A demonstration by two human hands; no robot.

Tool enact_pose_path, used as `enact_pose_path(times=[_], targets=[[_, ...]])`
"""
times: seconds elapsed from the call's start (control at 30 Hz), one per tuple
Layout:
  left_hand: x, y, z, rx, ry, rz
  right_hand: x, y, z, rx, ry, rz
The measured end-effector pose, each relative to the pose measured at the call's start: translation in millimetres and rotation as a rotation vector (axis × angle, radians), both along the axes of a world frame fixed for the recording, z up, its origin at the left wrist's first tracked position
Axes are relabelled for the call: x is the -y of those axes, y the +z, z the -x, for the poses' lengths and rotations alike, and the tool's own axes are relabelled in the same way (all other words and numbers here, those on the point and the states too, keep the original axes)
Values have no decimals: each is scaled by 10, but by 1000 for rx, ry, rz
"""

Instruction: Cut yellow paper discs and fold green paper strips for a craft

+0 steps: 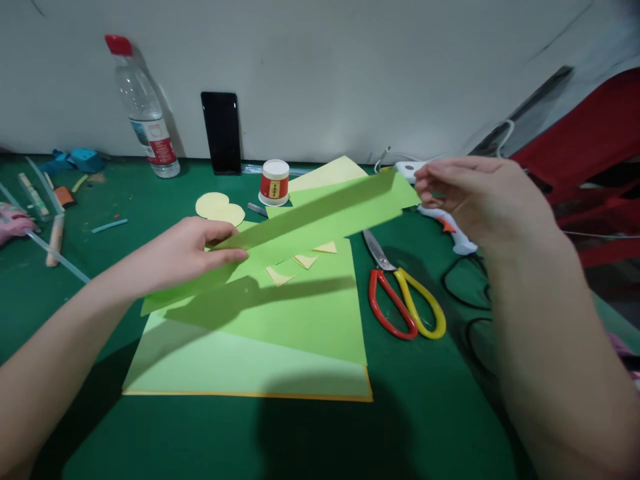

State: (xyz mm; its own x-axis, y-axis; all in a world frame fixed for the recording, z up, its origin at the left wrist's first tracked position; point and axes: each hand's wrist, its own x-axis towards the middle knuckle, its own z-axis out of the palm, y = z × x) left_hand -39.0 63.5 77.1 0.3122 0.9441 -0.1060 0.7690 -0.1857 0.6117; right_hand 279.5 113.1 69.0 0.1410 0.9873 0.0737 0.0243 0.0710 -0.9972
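My left hand (185,253) pinches a long bright green paper strip (330,213) near its left part, thumb below and fingers above. At its far right corner my right hand (470,193) has its fingers curled together on the paper's edge. The strip slants upward to the right, with a darker band along its upper side. Beneath it lie a wider green sheet (300,313) and a stack of pale green paper (225,367) with an orange edge. Several small pale yellow scraps, including a triangular scrap (326,248), rest on the green sheet.
Scissors (385,267) with one red and one yellow handle lie right of the paper. Behind stand a plastic bottle (150,120), a black phone (221,133) and a small tub (275,183). Yellow paper rounds (213,203) lie left; a white glue gun (453,230) and black cable (465,293) lie right.
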Motion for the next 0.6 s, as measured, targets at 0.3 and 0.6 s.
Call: enact_pose_path(times=[0.3,0.6], targets=[[62,-16,-120,14,-49,51,189,-32,290,171,404,29],[5,-39,89,-157,-299,190,-65,-82,15,8,92,117]])
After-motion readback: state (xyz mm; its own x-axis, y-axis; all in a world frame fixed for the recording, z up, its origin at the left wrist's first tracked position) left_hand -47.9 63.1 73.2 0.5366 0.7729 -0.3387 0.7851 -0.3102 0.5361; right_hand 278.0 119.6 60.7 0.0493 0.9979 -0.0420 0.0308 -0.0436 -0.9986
